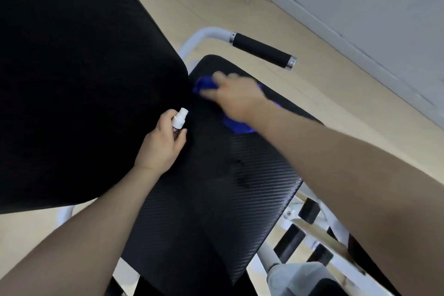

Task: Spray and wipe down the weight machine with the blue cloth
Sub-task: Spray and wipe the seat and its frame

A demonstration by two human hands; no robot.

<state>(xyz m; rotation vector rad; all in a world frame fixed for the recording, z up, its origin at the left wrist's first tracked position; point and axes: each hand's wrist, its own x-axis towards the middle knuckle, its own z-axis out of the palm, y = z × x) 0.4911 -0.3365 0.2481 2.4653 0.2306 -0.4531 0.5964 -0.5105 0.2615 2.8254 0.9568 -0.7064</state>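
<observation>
Cloth work on the black textured seat pad [216, 199] of the white-framed weight machine.
Your right hand [236, 97], blurred, presses the crumpled blue cloth [236, 126] onto the pad's far end; whether those fingers curl, you cannot tell. Your left hand [159, 144] grips the small white-capped spray bottle [180, 119] beside the black backrest [72, 67].

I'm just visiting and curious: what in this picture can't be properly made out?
- Head view: the right hand is blurred by motion, so its fingers are unclear.
- The blue cloth is mostly hidden under that hand.
- The spray bottle body is hidden inside the left hand; only its white top shows.
- The weight machine is cut off by the picture's edges.
</observation>
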